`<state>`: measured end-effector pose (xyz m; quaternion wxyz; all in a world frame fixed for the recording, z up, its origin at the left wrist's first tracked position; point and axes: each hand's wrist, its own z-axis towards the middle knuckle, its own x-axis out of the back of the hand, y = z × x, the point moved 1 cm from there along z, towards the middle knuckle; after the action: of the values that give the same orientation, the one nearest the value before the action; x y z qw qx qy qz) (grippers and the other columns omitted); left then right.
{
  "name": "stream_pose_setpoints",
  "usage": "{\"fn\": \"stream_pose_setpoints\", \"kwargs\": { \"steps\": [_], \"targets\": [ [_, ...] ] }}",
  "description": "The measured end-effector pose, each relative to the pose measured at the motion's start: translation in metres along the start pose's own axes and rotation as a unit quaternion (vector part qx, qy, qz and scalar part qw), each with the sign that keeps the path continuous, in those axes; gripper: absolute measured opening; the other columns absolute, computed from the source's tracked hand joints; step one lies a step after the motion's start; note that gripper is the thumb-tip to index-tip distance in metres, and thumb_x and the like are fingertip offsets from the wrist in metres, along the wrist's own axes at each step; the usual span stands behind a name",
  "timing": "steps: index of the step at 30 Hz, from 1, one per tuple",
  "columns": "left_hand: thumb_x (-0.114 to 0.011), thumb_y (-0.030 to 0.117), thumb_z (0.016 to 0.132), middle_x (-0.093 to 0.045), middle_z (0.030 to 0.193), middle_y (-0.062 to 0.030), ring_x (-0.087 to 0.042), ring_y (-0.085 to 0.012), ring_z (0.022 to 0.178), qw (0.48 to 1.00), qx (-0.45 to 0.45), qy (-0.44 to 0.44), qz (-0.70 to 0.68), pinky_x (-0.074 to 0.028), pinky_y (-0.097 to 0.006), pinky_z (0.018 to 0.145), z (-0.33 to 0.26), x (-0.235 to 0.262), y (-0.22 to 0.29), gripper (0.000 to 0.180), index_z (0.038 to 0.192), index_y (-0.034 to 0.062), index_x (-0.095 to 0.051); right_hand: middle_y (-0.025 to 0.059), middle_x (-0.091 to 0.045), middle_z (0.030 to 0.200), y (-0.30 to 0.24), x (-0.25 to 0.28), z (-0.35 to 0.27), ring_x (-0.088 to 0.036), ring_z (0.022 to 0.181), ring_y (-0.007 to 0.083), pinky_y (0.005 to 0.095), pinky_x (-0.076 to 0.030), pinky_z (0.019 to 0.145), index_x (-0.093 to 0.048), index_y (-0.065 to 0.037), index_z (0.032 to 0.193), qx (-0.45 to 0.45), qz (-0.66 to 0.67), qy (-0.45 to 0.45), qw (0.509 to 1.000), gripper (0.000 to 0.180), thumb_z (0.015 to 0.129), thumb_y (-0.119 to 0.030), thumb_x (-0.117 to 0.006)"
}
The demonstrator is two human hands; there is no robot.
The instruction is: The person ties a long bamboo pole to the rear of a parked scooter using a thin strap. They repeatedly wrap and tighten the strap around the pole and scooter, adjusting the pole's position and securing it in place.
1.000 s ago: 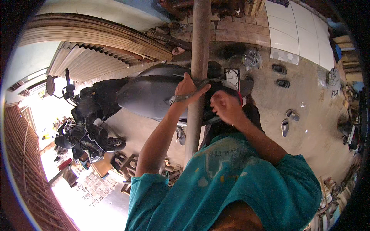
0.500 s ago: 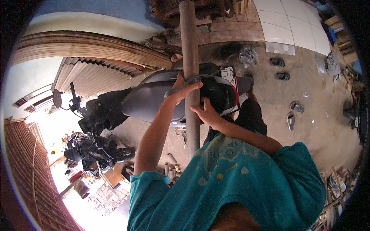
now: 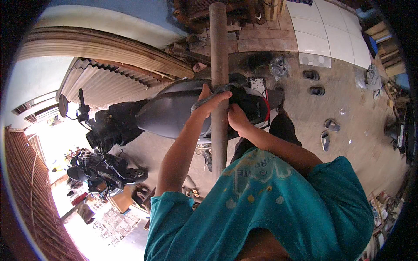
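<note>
A: What are the 2 hands busy with?

B: Both are up at a brown wooden post [image 3: 219,52] that stands upright in front of the person. The left hand [image 3: 210,101] is curled around the post from its left side, its fingers [image 3: 220,96] closed over a grey band of rope or cloth [image 3: 226,88] that runs across the post at that height. The right hand [image 3: 237,118] sits just below and to the right, touching the post, fingers bent in toward the same band.

A: Does the right hand actually grip the band?

B: I cannot tell. Its fingertips are hidden against the post and the dark scooter tail behind it.

A: How far along does the work look?

B: By my reading, the band is already passed around the post and held against it, so the wrapping has begun. I see no finished knot, and both hands are needed to keep it in place, so tightening and securing seem left to do.

A: What surrounds it?

B: A grey scooter [image 3: 174,111] stands just behind the post, its red and white tail [image 3: 257,106] beside the hands. A second motorbike [image 3: 98,174] is parked at the lower left, well apart. A few sandals [image 3: 324,140] lie scattered on the concrete floor [image 3: 357,130] to the right.
</note>
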<state>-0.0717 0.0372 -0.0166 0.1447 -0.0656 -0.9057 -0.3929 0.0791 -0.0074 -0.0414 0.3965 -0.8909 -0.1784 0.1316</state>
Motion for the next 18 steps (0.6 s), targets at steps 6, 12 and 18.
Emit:
{"fn": "stream_pose_setpoints", "kwargs": {
  "steps": [6, 12, 18],
  "targets": [
    [-0.08, 0.054, 0.07, -0.05, 0.128, -0.0254, -0.052, -0.0335, 0.119, 0.997, 0.018, -0.011, 0.078, -0.045, -0.041, 0.096, -0.001, -0.001, 0.0, 0.096, 0.129, -0.0036, -0.031, 0.013, -0.053, 0.1, 0.058, -0.018, -0.016, -0.05, 0.091, 0.0271, 0.0412, -0.041, 0.085, -0.048, -0.003, 0.115, -0.124, 0.063, -0.055, 0.989, 0.031, 0.09, -0.019, -0.044],
    [-0.08, 0.057, 0.069, -0.048, 0.13, -0.0266, -0.05, -0.0342, 0.122, 0.996, 0.01, 0.0, 0.093, -0.044, -0.042, 0.097, -0.006, -0.002, -0.002, 0.105, 0.136, -0.0035, -0.025, 0.0131, -0.057, 0.089, 0.044, -0.027, -0.039, -0.053, 0.086, 0.0266, 0.0444, -0.04, 0.076, -0.056, -0.004, 0.099, -0.146, 0.037, -0.087, 0.985, 0.028, 0.089, -0.029, -0.048],
    [-0.082, 0.052, 0.067, -0.047, 0.128, -0.0259, -0.05, -0.0336, 0.12, 0.999, 0.036, -0.018, -0.014, -0.042, -0.043, 0.098, 0.01, -0.002, -0.022, 0.102, 0.134, -0.0013, -0.026, 0.0072, -0.051, 0.092, 0.056, -0.026, -0.04, -0.053, 0.087, 0.0215, 0.0385, -0.045, 0.082, -0.047, -0.007, 0.109, -0.175, 0.174, -0.087, 0.965, 0.023, 0.09, -0.019, -0.043]
  ]
}}
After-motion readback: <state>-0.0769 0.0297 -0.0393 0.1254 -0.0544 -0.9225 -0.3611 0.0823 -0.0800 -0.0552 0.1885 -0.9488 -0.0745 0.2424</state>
